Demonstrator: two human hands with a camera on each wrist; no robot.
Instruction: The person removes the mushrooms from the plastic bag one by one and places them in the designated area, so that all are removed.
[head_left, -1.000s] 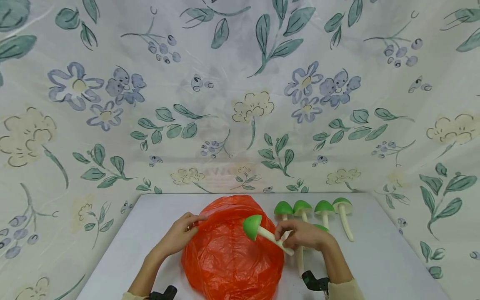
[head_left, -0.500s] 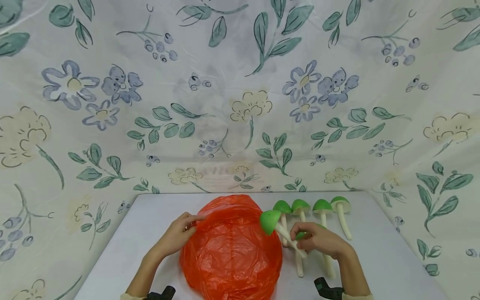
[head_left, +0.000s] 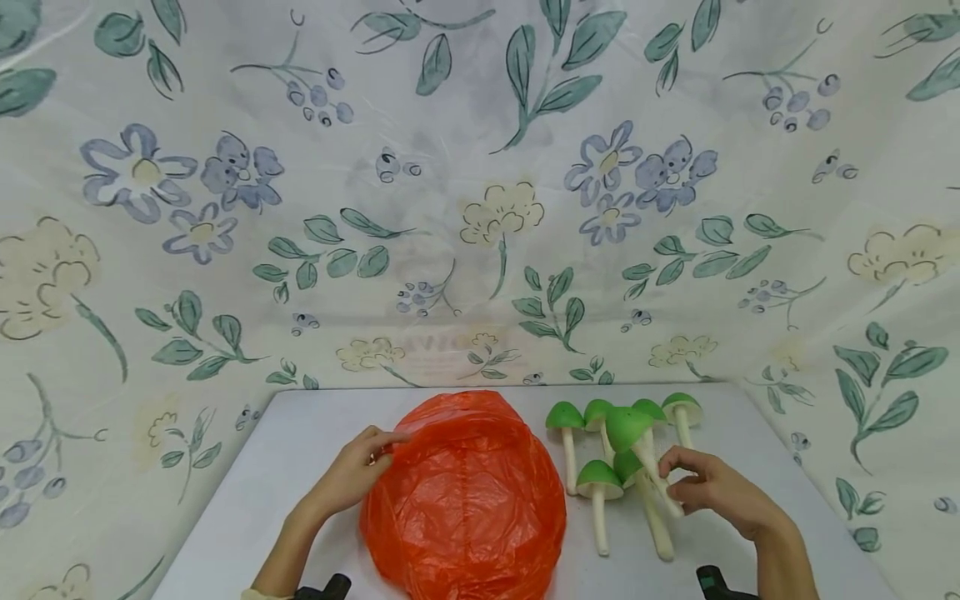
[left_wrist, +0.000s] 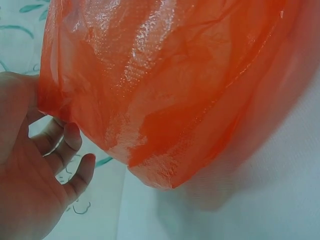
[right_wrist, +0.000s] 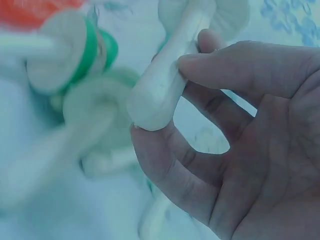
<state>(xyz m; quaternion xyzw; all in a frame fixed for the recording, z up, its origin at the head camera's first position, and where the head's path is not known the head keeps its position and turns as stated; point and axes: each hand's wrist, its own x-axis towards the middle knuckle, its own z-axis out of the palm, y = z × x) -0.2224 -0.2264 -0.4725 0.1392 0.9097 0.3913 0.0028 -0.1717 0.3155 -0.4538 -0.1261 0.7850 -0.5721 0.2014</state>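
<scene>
An orange-red plastic bag stands on the table with its mouth spread wide. My left hand pinches its rim at the left side; in the left wrist view the other fingers curl loosely outside the film. Over the group of mushrooms, my right hand holds a toy mushroom with a green cap by its pale stem, thumb on one side and fingers on the other. The held mushroom tilts, cap up and to the left, and overlaps others behind it in the head view.
Several similar mushrooms lie right of the bag, among them a near one and one at the far right. The white table ends at a flower-printed cloth behind and at the sides.
My right hand has moved right with the mushroom, from over the bag to above the other mushrooms, and the mushroom has turned more upright. My left hand stays on the bag's rim.
</scene>
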